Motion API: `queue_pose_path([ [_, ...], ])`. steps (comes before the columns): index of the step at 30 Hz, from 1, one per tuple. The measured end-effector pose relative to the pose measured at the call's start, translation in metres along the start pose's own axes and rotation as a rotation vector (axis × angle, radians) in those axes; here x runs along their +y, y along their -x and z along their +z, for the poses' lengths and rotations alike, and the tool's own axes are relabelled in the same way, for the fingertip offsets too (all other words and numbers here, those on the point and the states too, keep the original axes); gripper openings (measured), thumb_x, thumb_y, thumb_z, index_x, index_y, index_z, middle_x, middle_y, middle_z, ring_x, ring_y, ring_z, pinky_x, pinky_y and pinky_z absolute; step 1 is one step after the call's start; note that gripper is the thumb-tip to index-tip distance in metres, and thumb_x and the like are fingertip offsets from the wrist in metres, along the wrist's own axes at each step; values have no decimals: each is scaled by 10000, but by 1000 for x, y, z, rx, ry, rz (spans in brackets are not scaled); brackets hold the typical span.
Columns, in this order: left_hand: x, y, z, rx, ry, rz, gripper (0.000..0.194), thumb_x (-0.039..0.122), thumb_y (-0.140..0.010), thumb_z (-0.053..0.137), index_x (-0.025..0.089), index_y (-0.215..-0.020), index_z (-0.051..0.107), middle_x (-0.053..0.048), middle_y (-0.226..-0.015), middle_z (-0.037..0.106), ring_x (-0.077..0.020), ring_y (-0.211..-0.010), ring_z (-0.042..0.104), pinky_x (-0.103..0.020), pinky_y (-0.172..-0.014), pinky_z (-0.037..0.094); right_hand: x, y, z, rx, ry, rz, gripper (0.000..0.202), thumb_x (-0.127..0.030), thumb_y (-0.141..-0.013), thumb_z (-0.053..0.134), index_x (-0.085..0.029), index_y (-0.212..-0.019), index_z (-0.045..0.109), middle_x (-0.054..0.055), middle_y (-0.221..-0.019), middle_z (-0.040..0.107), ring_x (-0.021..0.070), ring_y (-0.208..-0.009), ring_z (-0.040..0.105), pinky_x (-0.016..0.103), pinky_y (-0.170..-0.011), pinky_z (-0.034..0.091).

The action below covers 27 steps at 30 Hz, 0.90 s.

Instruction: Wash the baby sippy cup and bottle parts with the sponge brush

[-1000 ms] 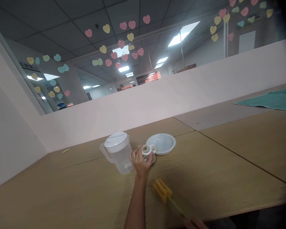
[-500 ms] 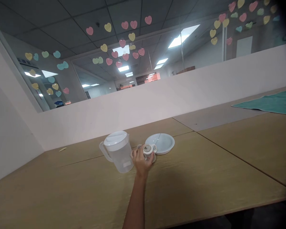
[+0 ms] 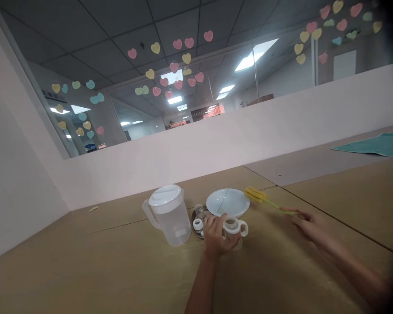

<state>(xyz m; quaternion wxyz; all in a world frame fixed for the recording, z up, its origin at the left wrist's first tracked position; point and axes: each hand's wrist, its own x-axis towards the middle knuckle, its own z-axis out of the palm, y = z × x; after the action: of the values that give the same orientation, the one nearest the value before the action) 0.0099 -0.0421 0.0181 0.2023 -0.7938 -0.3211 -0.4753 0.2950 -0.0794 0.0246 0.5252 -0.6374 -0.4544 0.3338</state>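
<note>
My left hand (image 3: 216,237) is closed around a clear baby bottle (image 3: 231,224) with a white collar and white side handles; its open mouth faces up. My right hand (image 3: 303,222) grips the thin green handle of a bottle brush (image 3: 257,195). The brush's yellow head points left, close to the right rim of a shallow white basin (image 3: 246,209). Left of my left hand is a round metal tray (image 3: 194,218), partly hidden. On it sit a white ring-shaped bottle part (image 3: 198,224) and a clear domed cap (image 3: 199,210).
A clear plastic pitcher (image 3: 175,222) with a white lid stands left of the tray, handle to the left. A teal cloth (image 3: 376,144) lies at the far right of the wooden table (image 3: 118,270). A white wall (image 3: 157,161) with a window runs behind.
My right hand has come into view from the right with the bottle brush. The bottle in my left hand has moved right, uncovering the tray and its parts. The view has shifted slightly.
</note>
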Motion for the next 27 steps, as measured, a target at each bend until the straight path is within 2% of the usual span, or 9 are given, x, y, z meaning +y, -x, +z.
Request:
queue_pose_path([
  [2,3,2,5,-18,16,11,518,549,-712,569,164,-1058,583,-91,-859,661,-243,-804,570,-393,-767,412,-10,-20,15,-166,-196,29,314,-427,-728,583,-248,-986,583,-26,-564,476,82,-399,322,218,-365,228],
  [4,4,3,8,-34,20,17,521,551,-718,560,163,-1065,578,-97,-877,661,-242,-803,570,-390,-755,413,-16,-36,24,-357,-319,37,274,-440,-740,583,-222,-904,548,-45,-573,469,47,-381,239,197,-358,190],
  [6,5,4,11,-51,20,26,532,553,-729,551,159,-1086,566,-102,-905,663,-243,-813,573,-388,-754,414,-19,-50,30,-461,-375,43,270,-450,-747,586,-204,-831,513,-50,-573,471,28,-377,198,183,-353,167],
  [11,5,3,15,-119,17,28,566,588,-790,472,143,-1134,538,-111,-934,664,-241,-830,582,-377,-749,419,-25,-73,47,-577,-456,34,244,-400,-738,617,-191,-806,511,-56,-549,458,24,-388,220,172,-362,182],
  [18,5,3,18,-152,15,4,582,617,-792,446,143,-1114,546,-113,-928,656,-241,-827,576,-373,-744,423,-27,-70,71,-597,-442,-76,263,-416,-733,598,-160,-732,537,-25,-560,510,30,-398,248,200,-380,205],
  [20,6,3,17,-170,13,-36,560,603,-780,475,153,-1102,555,-112,-925,651,-240,-836,575,-369,-755,425,-23,-71,72,-574,-405,-116,287,-442,-741,577,-162,-697,528,-17,-560,518,38,-403,252,212,-393,229],
  [22,7,3,15,-188,11,-74,541,587,-770,504,164,-1102,559,-111,-935,649,-242,-861,575,-371,-783,425,-18,-76,69,-474,-364,-145,309,-468,-747,554,-174,-662,509,-15,-552,506,52,-410,267,225,-401,249],
  [25,7,3,13,-220,14,-111,532,576,-768,523,177,-1119,554,-107,-974,645,-247,-901,568,-382,-823,414,-6,-89,60,-153,-244,-127,320,-495,-765,495,-185,-693,538,5,-557,517,91,-422,345,250,-409,284],
  [27,7,3,13,-243,27,-119,535,576,-772,521,180,-1130,547,-102,-999,641,-248,-915,561,-391,-839,404,5,-99,53,73,-77,-82,338,-482,-772,465,-171,-760,597,35,-580,558,132,-459,437,266,-430,320],
])
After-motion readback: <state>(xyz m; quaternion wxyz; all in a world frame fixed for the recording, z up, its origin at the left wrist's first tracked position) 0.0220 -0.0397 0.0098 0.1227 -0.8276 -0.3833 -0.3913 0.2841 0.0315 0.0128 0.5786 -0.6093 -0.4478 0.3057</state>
